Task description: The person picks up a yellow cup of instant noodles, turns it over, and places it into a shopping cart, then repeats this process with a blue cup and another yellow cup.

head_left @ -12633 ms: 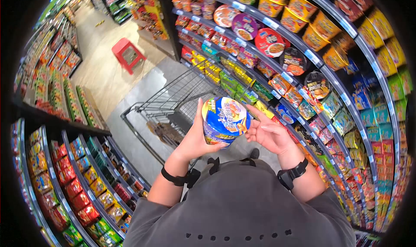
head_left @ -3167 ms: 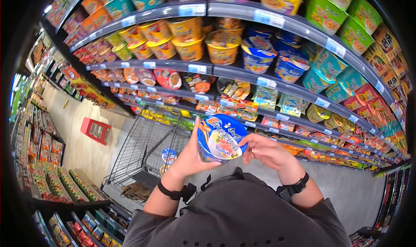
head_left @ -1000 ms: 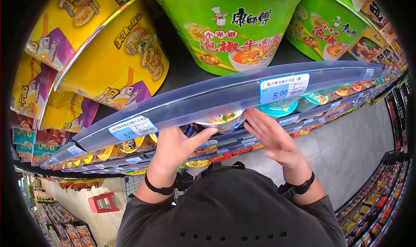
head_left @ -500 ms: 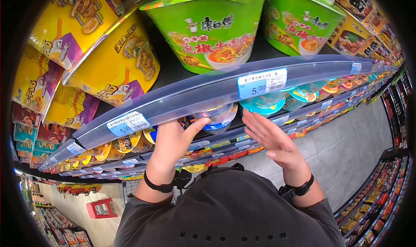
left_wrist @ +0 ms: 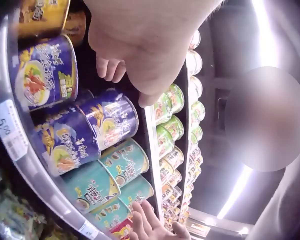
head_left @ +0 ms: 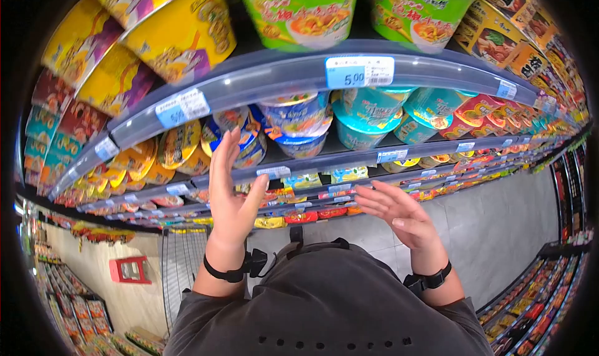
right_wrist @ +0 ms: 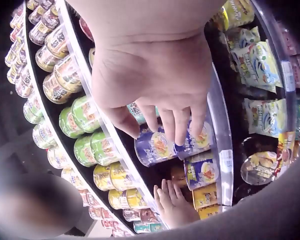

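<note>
Blue noodle cups (head_left: 294, 119) stand stacked two high on the shelf below the green tubs (head_left: 299, 13). In front of that shelf my left hand (head_left: 232, 197) is raised with straight fingers and thumb apart, holding nothing. To the right and a little lower, my right hand (head_left: 402, 219) hangs in the air, fingers extended, also empty. The left wrist view has blue cups (left_wrist: 65, 142) beside teal cups (left_wrist: 90, 185), below my left hand (left_wrist: 135, 55). In the right wrist view, the fingers of my right hand (right_wrist: 155, 80) overlap the blue cups (right_wrist: 154, 145).
A shelf rail with price tags (head_left: 360, 72) curves across above the hands. Teal cups (head_left: 368, 116) stand right of the blue ones, yellow tubs (head_left: 181, 31) at upper left. Lower left are a red stool (head_left: 130, 270) and a wire cart (head_left: 181, 256). Another shelf (head_left: 530, 300) lines the lower right.
My left hand has let go of the blue cup, which now stands on the shelf, and drawn back. My right hand has moved slightly down and away. The shelf rail appears higher in view.
</note>
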The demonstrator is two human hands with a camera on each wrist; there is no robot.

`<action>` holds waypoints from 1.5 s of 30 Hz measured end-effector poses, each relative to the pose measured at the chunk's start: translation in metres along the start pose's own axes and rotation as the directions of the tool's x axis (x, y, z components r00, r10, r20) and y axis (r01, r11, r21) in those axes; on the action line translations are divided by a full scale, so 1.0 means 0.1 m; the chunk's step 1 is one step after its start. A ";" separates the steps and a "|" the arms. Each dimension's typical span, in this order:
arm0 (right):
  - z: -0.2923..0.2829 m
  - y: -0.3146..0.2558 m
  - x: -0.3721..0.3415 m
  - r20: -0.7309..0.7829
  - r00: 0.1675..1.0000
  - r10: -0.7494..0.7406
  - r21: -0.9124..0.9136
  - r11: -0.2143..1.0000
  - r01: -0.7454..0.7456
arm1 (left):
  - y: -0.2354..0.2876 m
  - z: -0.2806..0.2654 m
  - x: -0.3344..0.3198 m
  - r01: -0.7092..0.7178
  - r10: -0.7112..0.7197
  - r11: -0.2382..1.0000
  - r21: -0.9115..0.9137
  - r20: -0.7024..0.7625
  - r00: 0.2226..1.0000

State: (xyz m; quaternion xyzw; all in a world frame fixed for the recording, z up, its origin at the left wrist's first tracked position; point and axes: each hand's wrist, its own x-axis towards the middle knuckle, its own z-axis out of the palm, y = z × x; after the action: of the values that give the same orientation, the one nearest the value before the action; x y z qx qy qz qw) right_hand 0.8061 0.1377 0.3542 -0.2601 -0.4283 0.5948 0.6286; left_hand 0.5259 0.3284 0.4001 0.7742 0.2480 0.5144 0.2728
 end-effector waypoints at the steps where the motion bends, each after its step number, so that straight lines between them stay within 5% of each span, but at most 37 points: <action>1: 0.00 0.03 -0.02 0.021 0.999 0.036 0.005 0.999 -0.037 | 0.02 -0.06 -0.12 0.015 -0.015 1.000 0.016 -0.015 1.000; 7: 0.02 0.41 -0.06 0.171 0.959 0.225 0.031 0.972 -0.234 | 0.23 -0.45 -0.88 0.120 -0.125 0.951 0.285 -0.001 0.992; 15: 0.22 0.84 0.15 0.367 0.857 0.362 0.008 0.920 -0.392 | 0.72 -1.07 -1.67 0.358 -0.285 0.800 0.482 -0.220 0.933; 30: 1.35 1.55 0.51 0.530 0.660 0.533 -0.139 0.822 -0.552 | 1.33 -2.12 -2.98 0.574 -0.279 0.659 0.486 -0.552 0.786; 37: 2.34 2.08 0.42 0.600 0.552 0.579 -0.207 0.779 -0.592 | 1.79 -2.85 -3.91 0.705 -0.263 0.553 0.443 -0.711 0.653; 39: 2.65 2.21 0.36 0.608 0.499 0.617 -0.268 0.752 -0.602 | 1.88 -3.02 -4.23 0.756 -0.268 0.558 0.342 -0.788 0.555; 45: 3.46 2.60 0.19 0.670 0.403 0.623 -0.336 0.739 -0.584 | 2.16 -3.49 -4.97 0.784 -0.204 0.529 0.325 -0.848 0.489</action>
State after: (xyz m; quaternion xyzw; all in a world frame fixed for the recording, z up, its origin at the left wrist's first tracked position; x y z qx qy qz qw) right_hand 0.3753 0.1339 0.3135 -0.1432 -0.5371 0.8210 0.1300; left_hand 0.0495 -0.1008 0.3297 0.4236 0.7352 0.5292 -0.0070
